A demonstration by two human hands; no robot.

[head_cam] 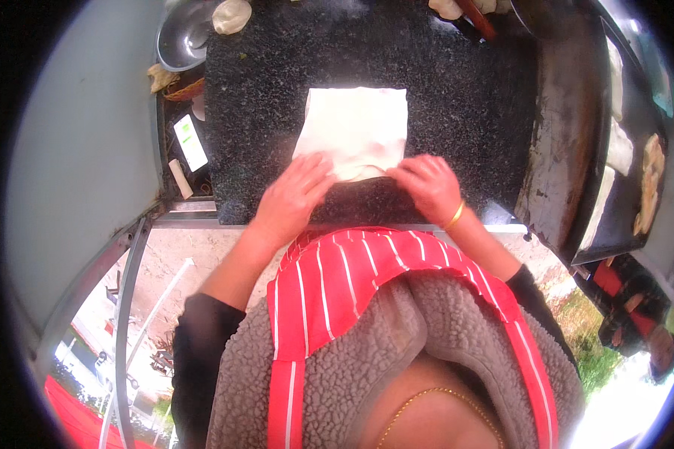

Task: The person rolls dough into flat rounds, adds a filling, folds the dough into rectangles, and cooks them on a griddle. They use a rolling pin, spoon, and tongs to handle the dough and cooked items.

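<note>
A flat, pale sheet of dough [356, 120], roughly square with a folded or curled near edge, lies on the dark speckled stone worktop [258, 112]. At its near left corner is my left hand [300, 188], the fingers on the dough. My right hand [429, 182], with a yellow bracelet at the wrist, has its thumb and fingertips at the near right corner. Both hands seem to pinch the near edge, though the glare and blur hide the exact fingertip contact.
A metal bowl [185, 36] and a dough ball [232, 15] are at the back left. Below them lie a phone [191, 143] and a short pale rod [180, 179]. At the right, a dark griddle [623, 196] holds several flat dough pieces. A person [634, 308] is beyond it.
</note>
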